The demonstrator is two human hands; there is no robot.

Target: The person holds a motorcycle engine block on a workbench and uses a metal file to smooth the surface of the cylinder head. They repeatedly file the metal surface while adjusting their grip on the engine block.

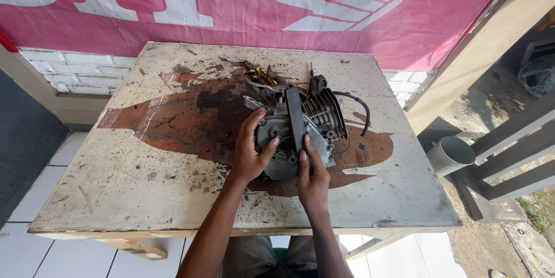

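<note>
1. A pale plastic pipe [452,155] stands right of the table; what lies inside its open mouth cannot be told.
2. A grey cast-metal engine [300,128] — ribbed cooling fins, a black hose [359,106] curling off — sits mid-table.
3. The left hand [251,154] cups its rounded casing; the right hand [312,180] grips its near edge.
4. The table [139,180] is worn, with peeling paint and a dark brown stain.

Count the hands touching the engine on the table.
2. The left hand rests on the grey engine's left casing; the right hand grips its near edge beside the black strip.
</note>
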